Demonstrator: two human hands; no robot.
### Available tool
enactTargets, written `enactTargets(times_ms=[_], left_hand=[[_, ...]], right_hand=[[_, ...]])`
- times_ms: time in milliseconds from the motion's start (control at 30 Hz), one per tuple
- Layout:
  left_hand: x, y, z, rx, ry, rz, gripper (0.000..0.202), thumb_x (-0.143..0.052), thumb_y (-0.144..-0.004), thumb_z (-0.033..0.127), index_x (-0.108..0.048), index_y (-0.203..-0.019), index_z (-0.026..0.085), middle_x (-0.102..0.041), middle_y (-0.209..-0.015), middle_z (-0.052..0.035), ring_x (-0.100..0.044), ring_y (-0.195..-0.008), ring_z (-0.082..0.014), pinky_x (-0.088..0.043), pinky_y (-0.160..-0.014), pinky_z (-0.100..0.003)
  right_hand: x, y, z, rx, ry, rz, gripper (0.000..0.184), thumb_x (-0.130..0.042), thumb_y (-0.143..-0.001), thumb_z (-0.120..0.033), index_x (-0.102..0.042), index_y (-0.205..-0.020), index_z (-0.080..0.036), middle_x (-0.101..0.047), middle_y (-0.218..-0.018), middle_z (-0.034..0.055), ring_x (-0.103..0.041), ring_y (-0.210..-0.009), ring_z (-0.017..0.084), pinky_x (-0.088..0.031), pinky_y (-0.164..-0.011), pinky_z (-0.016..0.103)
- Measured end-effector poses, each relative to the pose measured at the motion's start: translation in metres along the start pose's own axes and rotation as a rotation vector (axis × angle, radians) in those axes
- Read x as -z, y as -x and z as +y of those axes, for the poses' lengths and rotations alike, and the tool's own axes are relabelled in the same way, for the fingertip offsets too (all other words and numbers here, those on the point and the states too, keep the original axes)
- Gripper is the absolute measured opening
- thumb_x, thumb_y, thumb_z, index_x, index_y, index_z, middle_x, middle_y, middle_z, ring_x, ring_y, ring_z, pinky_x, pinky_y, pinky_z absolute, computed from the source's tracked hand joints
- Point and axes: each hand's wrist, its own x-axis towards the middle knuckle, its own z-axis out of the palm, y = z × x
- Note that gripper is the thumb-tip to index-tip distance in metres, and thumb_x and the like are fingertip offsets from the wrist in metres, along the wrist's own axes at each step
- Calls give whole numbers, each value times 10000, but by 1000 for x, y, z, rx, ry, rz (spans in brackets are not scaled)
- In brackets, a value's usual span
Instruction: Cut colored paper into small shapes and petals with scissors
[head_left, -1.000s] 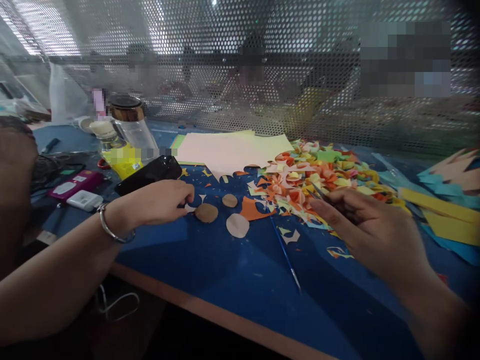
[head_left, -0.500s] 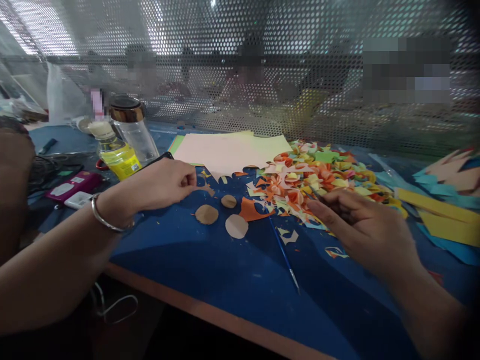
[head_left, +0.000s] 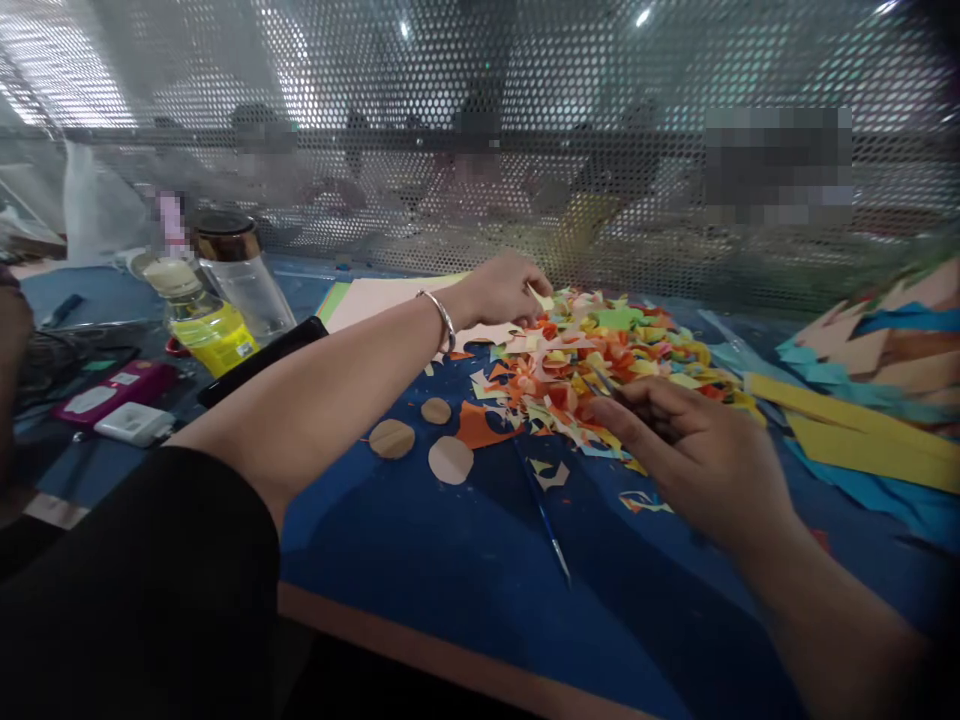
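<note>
Hovering by the near-left fringe of the scrap heap point(head_left: 637, 345), towards one o'clock, the left hand point(head_left: 506, 290) has its fingers curled narrow; whether they grip the pale scrap point(head_left: 541, 299) there, I can't tell. At four o'clock, the right hand point(head_left: 697, 455) pinches a slim metal tool point(head_left: 609, 383). Cutting looks partly done: three paper discs point(head_left: 451, 461) lie on the bench point(head_left: 450, 560) at eight o'clock, while paper sheets point(head_left: 375, 303) remain at ten.

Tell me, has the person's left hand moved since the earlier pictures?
Yes. Against the larger brown paper circle, the left hand has moved rightward and farther away, to the far-left edge of the colourful paper scrap pile.
</note>
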Motion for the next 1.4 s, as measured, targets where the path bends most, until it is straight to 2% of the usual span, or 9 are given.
enactTargets(times_ms=[67, 167, 333, 533, 800, 933, 1067, 1267, 1400], left_hand=[[7, -12, -8, -43, -173, 48, 461, -576, -873, 108, -652, -1326, 66, -784, -1142, -164, -739, -1019, -217, -560, -925, -344], [15, -13, -22, -39, -497, -50, 583, -674, -813, 165, -627, -1386, 68, -705, -1350, -181, -674, -1212, -282, -504, -1044, -369], [-2, -4, -46, 4, -772, -122, 768, -738, -780, 281, -531, -1498, 105, -583, -1517, -185, -571, -1366, -325, -451, -1107, -362], [-11, -6, -62, -12, -756, -24, 472, -593, -899, 254, -674, -1357, 177, -688, -1393, -124, -602, -1322, -281, -460, -1076, -344], [-31, -43, -33, -37, -660, 135, 576, -585, -934, 479, -633, -1382, 121, -674, -1382, -170, -622, -1267, -316, -510, -1028, -403], [-46, -66, -22, 21, -630, 184, 413, -568, -929, 291, -727, -1234, 62, -722, -1231, -238, -674, -1167, -349, -538, -939, -436], [-41, -73, -22, 36, -608, 215, 397, -478, -916, 118, -752, -1196, 53, -741, -1166, -246, -688, -1122, -326, -523, -921, -425], [-7, -62, -14, -61, -476, 520, 445, -341, -1043, 253, -761, -1149, 154, -766, -1136, -151, -676, -1083, -257, -491, -963, -395], [-6, -20, 4, -356, -400, 623, 449, -348, -1067, 304, -641, -1390, 197, -736, -1290, -99, -625, -1268, -228, -470, -1044, -333]], right_hand=[[0, 1, -2, -3, -6, 34, 499, -624, -893, -685, -661, -770, -203, -557, -569, -16, -471, -469, 110, -364, -481, 267], [-2, 4, -7, 2, -6, 62, 498, -626, -892, -690, -641, -753, -213, -529, -557, -26, -441, -470, 111, -347, -488, 278], [-4, 5, -7, -10, -33, 55, 492, -602, -910, -700, -652, -791, -225, -555, -604, -23, -456, -504, 121, -360, -515, 291], [-4, 2, 4, 14, -12, 42, 491, -608, -896, -714, -671, -799, -237, -620, -648, -4, -516, -512, 143, -389, -505, 300], [-7, 5, 2, -3, -13, 60, 474, -606, -915, -693, -662, -800, -237, -592, -620, -22, -492, -492, 132, -358, -499, 293], [-6, 3, 4, 3, 2, 90, 474, -617, -910, -689, -662, -801, -230, -580, -610, -24, -474, -474, 123, -363, -490, 282], [-4, 0, 4, 18, -31, 98, 470, -616, -912, -683, -661, -795, -230, -570, -599, -20, -476, -477, 124, -375, -473, 268], [-1, -3, 3, -6, -44, 66, 470, -644, -882, -685, -652, -772, -229, -566, -585, -18, -470, -481, 124, -379, -476, 271], [1, -2, 1, -28, -133, 164, 458, -619, -914, -664, -619, -753, -235, -488, -569, -26, -411, -490, 121, -323, -476, 280]])
